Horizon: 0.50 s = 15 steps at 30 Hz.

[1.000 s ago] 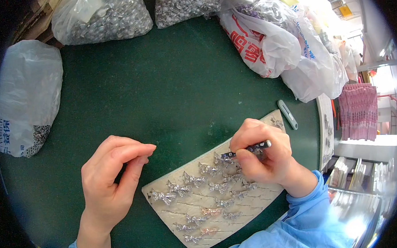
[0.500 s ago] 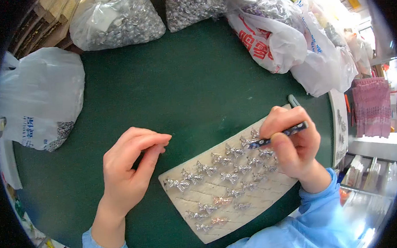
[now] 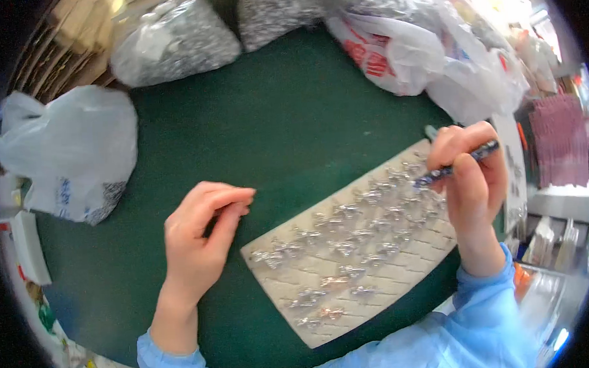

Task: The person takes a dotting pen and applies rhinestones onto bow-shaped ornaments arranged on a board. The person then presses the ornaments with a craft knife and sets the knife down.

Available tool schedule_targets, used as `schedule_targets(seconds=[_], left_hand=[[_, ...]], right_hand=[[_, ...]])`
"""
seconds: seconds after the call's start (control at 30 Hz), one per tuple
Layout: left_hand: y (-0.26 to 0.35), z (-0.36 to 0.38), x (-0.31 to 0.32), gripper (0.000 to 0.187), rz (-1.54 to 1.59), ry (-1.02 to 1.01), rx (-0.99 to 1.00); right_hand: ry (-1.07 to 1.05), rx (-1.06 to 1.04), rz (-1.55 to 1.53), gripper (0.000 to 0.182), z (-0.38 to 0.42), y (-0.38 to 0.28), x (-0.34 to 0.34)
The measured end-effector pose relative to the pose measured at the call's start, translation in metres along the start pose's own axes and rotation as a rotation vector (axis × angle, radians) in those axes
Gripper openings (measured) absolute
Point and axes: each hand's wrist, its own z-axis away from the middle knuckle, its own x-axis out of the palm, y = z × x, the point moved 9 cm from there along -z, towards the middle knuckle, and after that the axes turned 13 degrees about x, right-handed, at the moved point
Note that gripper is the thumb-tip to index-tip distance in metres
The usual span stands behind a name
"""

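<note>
A pale grooved board (image 3: 403,271) lies slantwise on the green table (image 3: 285,132) and carries several small silver bow-shaped ornaments (image 3: 346,249), a few of them pinkish. My right hand (image 3: 472,189) is at the board's far right end and grips a thin dark pen-like tool (image 3: 458,164), tip pointing down-left at the ornaments. My left hand (image 3: 201,237) rests on the table just left of the board, fingers curled together with fingertips pinched; whether anything small is between them cannot be seen.
Clear bags of silvery parts (image 3: 170,41) and white printed plastic bags (image 3: 407,47) line the far edge. Another white bag (image 3: 76,154) sits at the left. A second board edge (image 3: 514,168) and pink stacked items (image 3: 559,139) are at the right.
My right hand with the tool has moved up and right along the board toward its far end. The view has shifted; my left hand has kept its pose.
</note>
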Motion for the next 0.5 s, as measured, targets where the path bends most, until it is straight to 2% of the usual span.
schedule_targets(seconds=[0.13,0.3,0.4,0.43,0.5], left_hand=[[0.0,0.0,0.006,0.014,0.028,-0.006,-0.029],[-0.003,0.003,0.009,0.012,0.01,-0.012,-0.084],[-0.007,0.004,0.009,0.012,0.015,-0.001,-0.093],[-0.006,0.005,0.009,0.012,0.019,0.0,-0.084],[-0.005,0.004,0.01,0.012,0.018,-0.003,-0.075]], right_hand=[[0.036,0.116,-0.2,0.007,-0.002,0.006,-0.011],[0.03,0.118,-0.352,0.011,-0.007,0.006,-0.029],[0.144,0.213,-0.457,0.013,-0.007,0.011,-0.039],[0.212,0.268,-0.367,0.016,-0.006,0.008,-0.039],[0.198,0.282,-0.338,0.016,-0.004,0.01,-0.045]])
